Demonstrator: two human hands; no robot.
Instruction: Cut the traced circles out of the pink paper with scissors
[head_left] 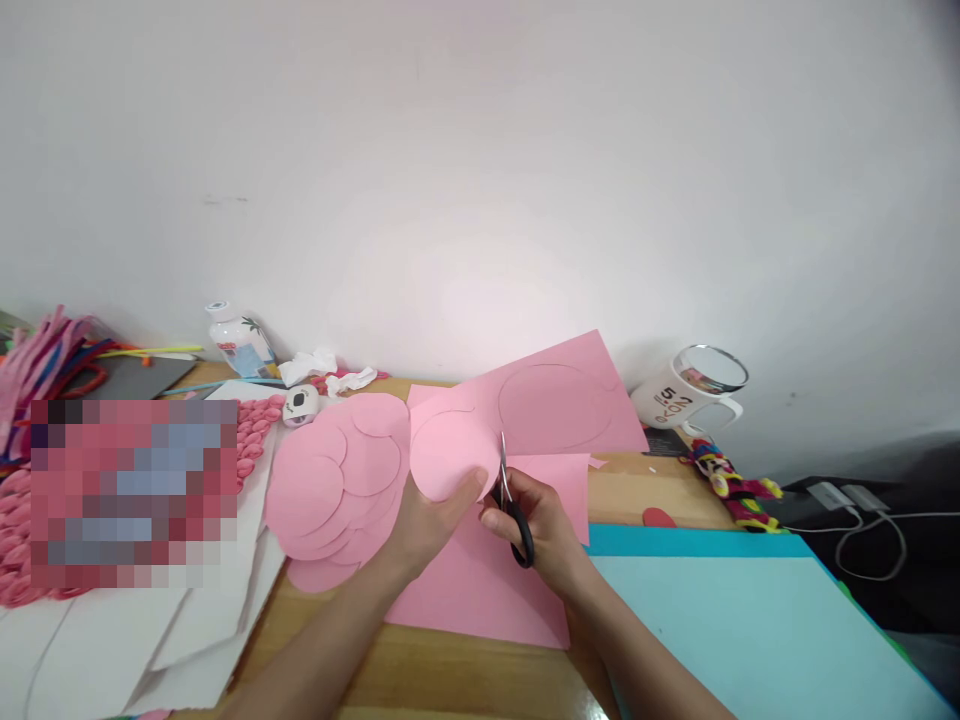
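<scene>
My left hand pinches a piece of pink paper at its lower right edge, thumb on top. This piece has a rounded outline, and a curved line shows on the paper above it. In my right hand is a pair of black-handled scissors, its blades pointing up beside the paper's right edge. Beneath both hands lies a pink sheet. Another pink sheet behind them bears a drawn circle. To the left, several cut pink paper circles overlap in a pile.
A white mug and a small colourful figure stand at the right. Light blue sheets cover the front right. A white bottle, crumpled tissue and a pink braided piece on white boards are at left.
</scene>
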